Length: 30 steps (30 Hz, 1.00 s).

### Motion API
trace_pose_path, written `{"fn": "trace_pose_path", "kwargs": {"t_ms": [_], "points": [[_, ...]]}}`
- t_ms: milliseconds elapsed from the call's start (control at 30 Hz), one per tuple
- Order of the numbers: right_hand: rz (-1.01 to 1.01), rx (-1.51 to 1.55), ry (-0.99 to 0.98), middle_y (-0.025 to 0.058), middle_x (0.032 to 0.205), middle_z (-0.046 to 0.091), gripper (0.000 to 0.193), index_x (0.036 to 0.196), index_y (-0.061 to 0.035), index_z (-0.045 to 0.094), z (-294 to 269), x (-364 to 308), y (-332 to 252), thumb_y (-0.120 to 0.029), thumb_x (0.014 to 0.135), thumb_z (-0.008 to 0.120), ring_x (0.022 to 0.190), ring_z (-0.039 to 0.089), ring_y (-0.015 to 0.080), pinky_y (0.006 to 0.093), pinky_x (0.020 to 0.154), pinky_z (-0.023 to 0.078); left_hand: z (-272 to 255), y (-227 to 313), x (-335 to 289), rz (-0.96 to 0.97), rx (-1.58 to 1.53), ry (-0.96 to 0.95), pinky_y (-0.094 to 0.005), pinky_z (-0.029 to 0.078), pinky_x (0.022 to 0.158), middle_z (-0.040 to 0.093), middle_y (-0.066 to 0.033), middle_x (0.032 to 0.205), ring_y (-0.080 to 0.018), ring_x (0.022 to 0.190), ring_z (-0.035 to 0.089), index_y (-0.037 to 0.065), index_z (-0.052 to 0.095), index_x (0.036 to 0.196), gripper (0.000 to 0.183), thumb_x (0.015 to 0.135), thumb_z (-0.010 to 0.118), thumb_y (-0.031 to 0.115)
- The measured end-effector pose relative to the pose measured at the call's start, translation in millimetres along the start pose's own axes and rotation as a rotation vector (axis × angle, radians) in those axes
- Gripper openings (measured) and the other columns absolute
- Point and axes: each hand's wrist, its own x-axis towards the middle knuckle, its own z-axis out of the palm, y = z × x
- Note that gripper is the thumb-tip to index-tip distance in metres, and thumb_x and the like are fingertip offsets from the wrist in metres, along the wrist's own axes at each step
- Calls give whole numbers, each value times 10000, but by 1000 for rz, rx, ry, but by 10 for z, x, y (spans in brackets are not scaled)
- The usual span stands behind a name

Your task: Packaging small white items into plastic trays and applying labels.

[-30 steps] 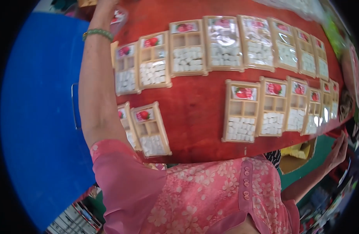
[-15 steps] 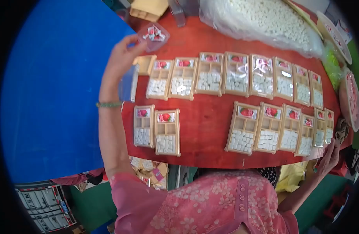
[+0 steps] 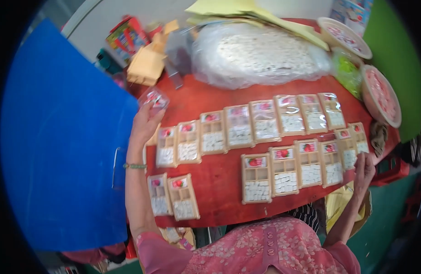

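At the far left of the red table, my left hand [image 3: 145, 122] reaches to a small clear plastic tub [image 3: 161, 103] of little red-and-white packets [image 3: 153, 97]. Its thumb stands apart from the fingers, whose tips are blurred over the tub's near edge. My right hand [image 3: 365, 168] is at the table's right edge, fingers curled together beside the end of the near row; what they hold, if anything, cannot be made out. Two rows of tan compartment trays [image 3: 257, 189] hold white pieces below a strawberry-picture card. Shiny clear covers lie on several far-row trays [image 3: 290, 119].
A large clear bag of white pieces [image 3: 260, 52] lies at the back. Stacked tan trays [image 3: 146, 64] stand at the back left, beside a blue panel [image 3: 68, 137]. Two round basins [image 3: 389, 112] and a yellow-green bag [image 3: 347, 73] are at the right.
The view has shifted, showing more of the table's back. My left hand has moved from beside the tub to its near edge. My right hand's fingers now look more curled.
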Motion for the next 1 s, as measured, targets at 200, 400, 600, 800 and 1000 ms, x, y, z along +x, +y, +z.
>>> {"fn": "trace_pose_path", "kwargs": {"t_ms": [200, 400, 600, 800, 1000], "points": [[55, 81, 5, -55, 640, 433, 170, 801, -14, 550, -119, -87, -89, -101, 941, 510, 545, 370, 25, 197, 492, 292, 385, 762, 177, 112, 117, -36, -297, 486, 804, 605, -128, 1096, -187, 974, 584, -6, 520, 1222, 497, 822, 687, 236], [51, -116, -3, -19, 622, 446, 182, 792, 12, 564, -337, -113, -249, -113, 919, 528, 566, 389, 46, 222, 501, 315, 773, 1129, 361, 331, 17, -140, -316, 487, 782, 583, -141, 1095, -215, 913, 582, -7, 509, 1220, 510, 810, 692, 236], [18, -214, 36, 29, 601, 467, 152, 812, 26, 584, -540, 52, -318, -111, 879, 583, 552, 432, 87, 251, 500, 353, 1035, 1529, 378, 355, -117, -320, -282, 458, 838, 603, -115, 1093, -164, 962, 572, -26, 496, 1240, 451, 864, 646, 174], [184, -186, 148, -47, 625, 508, 176, 839, -11, 634, -979, -396, 132, -172, 903, 603, 578, 439, 13, 183, 500, 348, 1164, 1400, 679, 341, -68, -523, -265, 391, 929, 499, -108, 1270, -165, 1081, 518, 21, 432, 1333, 483, 912, 590, 196], [350, -188, 76, -17, 614, 515, 180, 864, 20, 626, -1189, -1068, 517, -156, 894, 603, 568, 458, 45, 208, 515, 367, 1031, 1586, 456, 247, -24, -476, -222, 406, 832, 463, -101, 1310, -127, 1080, 483, 56, 410, 1359, 512, 914, 594, 230]]}}
